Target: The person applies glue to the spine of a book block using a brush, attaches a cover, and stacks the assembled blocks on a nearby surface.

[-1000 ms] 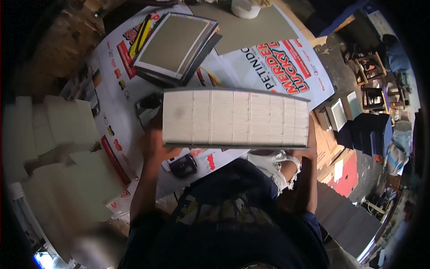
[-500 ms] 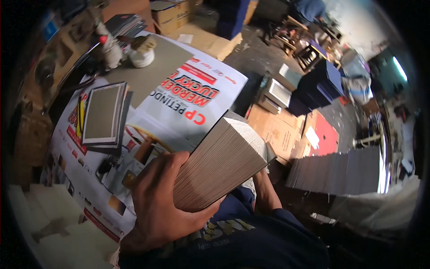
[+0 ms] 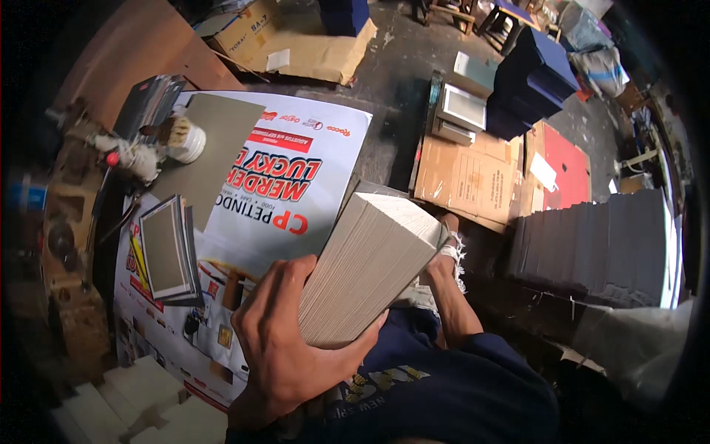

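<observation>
A thick stack of grey boards [image 3: 362, 266] is held tilted in front of my body, its layered edges facing up. My left hand [image 3: 296, 333] is wrapped round its near left end, thumb along the lower side and fingers over the upper side. At the far right end my right hand [image 3: 438, 268] holds the stack from behind; most of its fingers are hidden by the boards. Beneath and to the left lies a printed poster sheet [image 3: 325, 163] covering the worktable. On it rest some framed grey boards [image 3: 166, 248] with a yellow-handled tool [image 3: 138, 263] beside them.
A white tub with a brush [image 3: 188, 140] and a stained bottle [image 3: 134, 159] stand at the far left. Pale blocks [image 3: 140, 388] lie near left. Dark blue stacks [image 3: 532, 81] stand on cardboard [image 3: 470, 181] on the floor. A long grey stack [image 3: 599, 237] is at right.
My view has shifted, so the poster and floor items appear in different places. Both hands keep hold of the stack, which now sits slightly more upright in the picture.
</observation>
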`<move>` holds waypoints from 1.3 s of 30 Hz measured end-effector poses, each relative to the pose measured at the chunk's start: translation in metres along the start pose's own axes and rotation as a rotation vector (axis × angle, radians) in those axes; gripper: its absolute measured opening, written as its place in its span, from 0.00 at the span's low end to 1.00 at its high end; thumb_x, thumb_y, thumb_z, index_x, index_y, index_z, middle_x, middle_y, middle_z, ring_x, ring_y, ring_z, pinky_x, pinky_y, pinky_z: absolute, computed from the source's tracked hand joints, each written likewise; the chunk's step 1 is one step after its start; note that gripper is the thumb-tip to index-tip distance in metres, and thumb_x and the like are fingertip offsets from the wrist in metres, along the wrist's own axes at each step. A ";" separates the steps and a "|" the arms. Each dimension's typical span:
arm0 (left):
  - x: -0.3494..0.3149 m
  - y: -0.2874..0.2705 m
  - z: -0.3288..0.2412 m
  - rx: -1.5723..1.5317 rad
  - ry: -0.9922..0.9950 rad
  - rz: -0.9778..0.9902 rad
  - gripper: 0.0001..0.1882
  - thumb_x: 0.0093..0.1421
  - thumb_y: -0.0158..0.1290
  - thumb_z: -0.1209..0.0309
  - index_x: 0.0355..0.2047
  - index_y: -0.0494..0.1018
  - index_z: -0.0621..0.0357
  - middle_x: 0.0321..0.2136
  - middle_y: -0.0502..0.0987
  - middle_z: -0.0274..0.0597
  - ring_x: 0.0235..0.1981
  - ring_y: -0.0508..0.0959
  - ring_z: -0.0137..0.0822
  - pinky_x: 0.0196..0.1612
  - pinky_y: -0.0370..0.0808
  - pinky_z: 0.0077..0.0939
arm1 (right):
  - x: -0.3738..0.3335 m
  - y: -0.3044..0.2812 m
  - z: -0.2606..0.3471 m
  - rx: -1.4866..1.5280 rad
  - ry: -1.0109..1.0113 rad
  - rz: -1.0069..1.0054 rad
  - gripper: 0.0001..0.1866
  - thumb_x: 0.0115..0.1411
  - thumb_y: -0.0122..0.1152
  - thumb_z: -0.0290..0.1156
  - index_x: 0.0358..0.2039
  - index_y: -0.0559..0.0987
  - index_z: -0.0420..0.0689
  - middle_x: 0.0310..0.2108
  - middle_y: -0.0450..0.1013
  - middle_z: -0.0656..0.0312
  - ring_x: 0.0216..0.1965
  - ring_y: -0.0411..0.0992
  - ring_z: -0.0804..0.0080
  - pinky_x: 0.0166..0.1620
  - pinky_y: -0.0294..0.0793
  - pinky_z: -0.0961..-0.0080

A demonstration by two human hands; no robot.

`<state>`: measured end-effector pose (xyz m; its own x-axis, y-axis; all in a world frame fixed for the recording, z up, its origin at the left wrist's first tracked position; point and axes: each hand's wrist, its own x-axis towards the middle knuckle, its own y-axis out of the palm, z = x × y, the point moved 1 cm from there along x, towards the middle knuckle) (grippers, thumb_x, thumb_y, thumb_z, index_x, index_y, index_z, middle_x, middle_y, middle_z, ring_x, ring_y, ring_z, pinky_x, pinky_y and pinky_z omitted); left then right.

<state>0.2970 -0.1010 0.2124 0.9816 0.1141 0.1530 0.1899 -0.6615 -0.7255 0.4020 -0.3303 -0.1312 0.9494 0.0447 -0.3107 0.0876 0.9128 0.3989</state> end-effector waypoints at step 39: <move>0.582 0.399 -0.002 -0.625 -0.305 1.358 0.26 0.51 0.67 0.74 0.49 0.73 0.73 0.44 0.79 0.46 0.44 0.79 0.33 0.51 0.76 0.29 | 0.219 -0.117 0.313 0.052 0.245 -0.352 0.39 0.38 0.80 0.32 0.53 0.75 0.36 0.45 0.78 0.56 0.46 0.75 0.65 0.55 0.71 0.67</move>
<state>0.9440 -0.3000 0.0137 0.3821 -0.7266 -0.5709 -0.7911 -0.5765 0.2042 0.6945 -0.5541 0.0242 0.7597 -0.1653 -0.6290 0.4146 0.8682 0.2726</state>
